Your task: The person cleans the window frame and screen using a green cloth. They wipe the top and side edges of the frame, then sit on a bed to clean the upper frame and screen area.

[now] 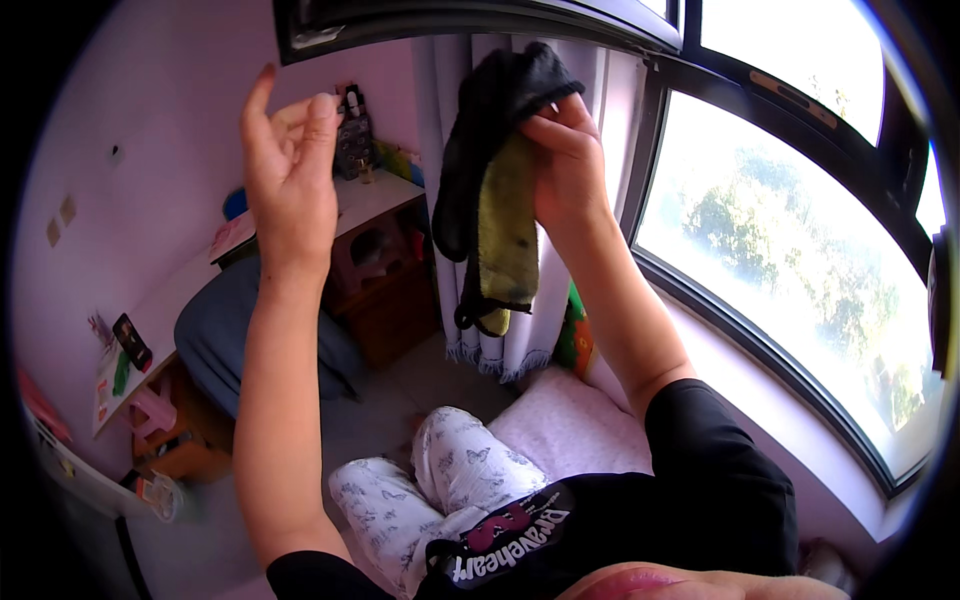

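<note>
My right hand (pixel 566 157) is raised and grips a cleaning cloth (pixel 506 217), dark on one side and yellow-green on the other. The cloth hangs down from the fingers, and dark smudges mark its yellow-green face. My left hand (pixel 292 165) is lifted to the left, fingers apart, with nothing in it. Just above that hand runs the lower edge of a dark-framed open window sash (pixel 480 26). Behind the cloth hangs a pale fringed curtain (pixel 450 322).
On the right is a dark-framed window (pixel 780 277) with trees outside. A white desk (pixel 375 201) holds small items; a cloth-draped chair (pixel 217 330) stands before it. A phone (pixel 133 341) leans on the desk at left. A pink padded surface (pixel 577 427) lies beside my knees.
</note>
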`<state>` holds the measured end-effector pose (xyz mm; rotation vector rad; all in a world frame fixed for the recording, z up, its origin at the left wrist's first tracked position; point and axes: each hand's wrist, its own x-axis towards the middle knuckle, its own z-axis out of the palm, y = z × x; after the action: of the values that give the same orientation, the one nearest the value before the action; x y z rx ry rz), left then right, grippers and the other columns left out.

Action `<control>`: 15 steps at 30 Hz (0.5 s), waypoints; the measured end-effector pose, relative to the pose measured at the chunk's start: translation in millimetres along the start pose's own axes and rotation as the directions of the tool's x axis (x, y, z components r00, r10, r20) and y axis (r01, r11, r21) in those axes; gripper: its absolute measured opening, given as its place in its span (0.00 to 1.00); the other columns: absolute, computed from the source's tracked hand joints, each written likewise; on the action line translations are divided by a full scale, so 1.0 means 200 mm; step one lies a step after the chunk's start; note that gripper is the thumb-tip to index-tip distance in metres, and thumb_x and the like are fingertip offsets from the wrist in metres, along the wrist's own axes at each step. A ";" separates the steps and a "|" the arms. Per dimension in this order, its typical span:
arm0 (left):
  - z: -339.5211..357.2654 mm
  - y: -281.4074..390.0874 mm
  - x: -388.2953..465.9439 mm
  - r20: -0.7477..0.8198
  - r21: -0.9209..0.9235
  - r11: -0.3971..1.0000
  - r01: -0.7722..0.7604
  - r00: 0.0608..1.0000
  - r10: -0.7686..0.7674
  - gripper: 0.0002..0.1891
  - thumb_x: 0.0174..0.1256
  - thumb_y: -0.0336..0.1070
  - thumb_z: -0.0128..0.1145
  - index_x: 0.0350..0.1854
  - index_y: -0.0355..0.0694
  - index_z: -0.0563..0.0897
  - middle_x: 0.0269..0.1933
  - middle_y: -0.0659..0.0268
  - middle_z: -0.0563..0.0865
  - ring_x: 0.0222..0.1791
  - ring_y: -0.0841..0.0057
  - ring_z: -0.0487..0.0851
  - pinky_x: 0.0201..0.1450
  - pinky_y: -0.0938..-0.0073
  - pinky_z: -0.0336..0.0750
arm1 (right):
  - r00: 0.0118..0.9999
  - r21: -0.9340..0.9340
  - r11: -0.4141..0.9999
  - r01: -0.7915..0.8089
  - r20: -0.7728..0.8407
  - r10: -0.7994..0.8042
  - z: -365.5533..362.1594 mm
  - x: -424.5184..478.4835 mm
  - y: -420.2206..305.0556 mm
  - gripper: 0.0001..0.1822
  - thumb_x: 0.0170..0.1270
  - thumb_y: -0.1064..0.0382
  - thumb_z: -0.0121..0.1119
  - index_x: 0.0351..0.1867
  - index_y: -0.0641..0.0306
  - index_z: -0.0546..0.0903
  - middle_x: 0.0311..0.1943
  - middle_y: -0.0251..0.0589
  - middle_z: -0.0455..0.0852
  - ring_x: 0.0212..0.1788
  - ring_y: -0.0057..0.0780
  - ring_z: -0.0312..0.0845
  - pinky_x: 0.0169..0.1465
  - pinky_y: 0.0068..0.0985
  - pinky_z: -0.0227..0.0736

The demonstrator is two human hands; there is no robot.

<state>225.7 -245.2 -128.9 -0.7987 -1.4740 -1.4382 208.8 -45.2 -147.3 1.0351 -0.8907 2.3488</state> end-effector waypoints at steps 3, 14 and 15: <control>0.00 0.04 0.01 0.010 0.047 0.999 -0.019 1.000 0.019 0.29 0.66 0.39 0.54 0.64 0.32 0.58 0.42 0.60 0.81 0.44 0.78 0.78 0.50 0.80 0.70 | 0.998 0.015 1.000 -0.004 -0.059 0.005 -0.22 0.01 -0.09 0.24 0.52 0.79 0.42 0.53 0.68 0.71 0.46 0.51 0.80 0.48 0.45 0.78 0.54 0.40 0.74; 0.04 0.14 0.18 -0.143 0.065 0.989 -0.131 0.980 0.139 0.23 0.65 0.38 0.55 0.58 0.28 0.70 0.42 0.62 0.82 0.44 0.78 0.80 0.53 0.81 0.71 | 0.870 -0.343 0.938 0.052 -0.446 -0.211 -0.90 0.51 -0.44 0.21 0.46 0.83 0.42 0.43 0.67 0.74 0.36 0.48 0.78 0.40 0.44 0.77 0.45 0.37 0.76; 0.07 0.13 0.19 -0.151 0.080 0.986 -0.147 0.976 0.158 0.23 0.66 0.38 0.55 0.58 0.29 0.71 0.42 0.61 0.83 0.44 0.78 0.80 0.52 0.81 0.71 | 0.848 -0.427 0.903 0.052 -0.459 -0.265 -0.99 0.57 -0.48 0.21 0.46 0.83 0.43 0.43 0.67 0.75 0.36 0.47 0.79 0.40 0.43 0.77 0.44 0.37 0.76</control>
<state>232.0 -234.3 -83.2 -0.7236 -1.3068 -1.2978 96.0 173.7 -125.3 0.2800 -0.9644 2.0183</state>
